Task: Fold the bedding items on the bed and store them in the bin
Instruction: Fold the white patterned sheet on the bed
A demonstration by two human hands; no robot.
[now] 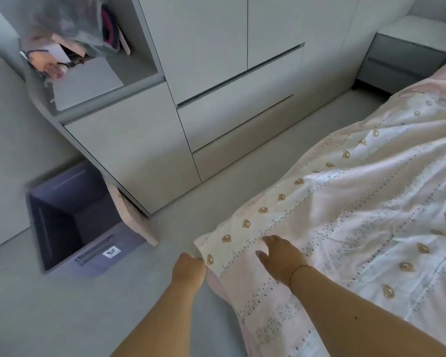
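A white bedding sheet (358, 207) with small bear prints and dotted lines lies spread over the bed, its corner hanging off the near left edge. My left hand (188, 269) pinches that corner at the edge of the bed. My right hand (281, 256) rests flat on the sheet just to the right, fingers spread. A grey fabric bin (88, 256) stands on the floor to the left, its inside dark and nothing visible in it.
White wardrobe doors and drawers (229, 99) run along the far side of a narrow floor strip. An open shelf (83, 55) at top left holds bags and clutter. A grey nightstand (402, 57) stands at the top right. A pale pink panel (134, 217) leans beside the bin.
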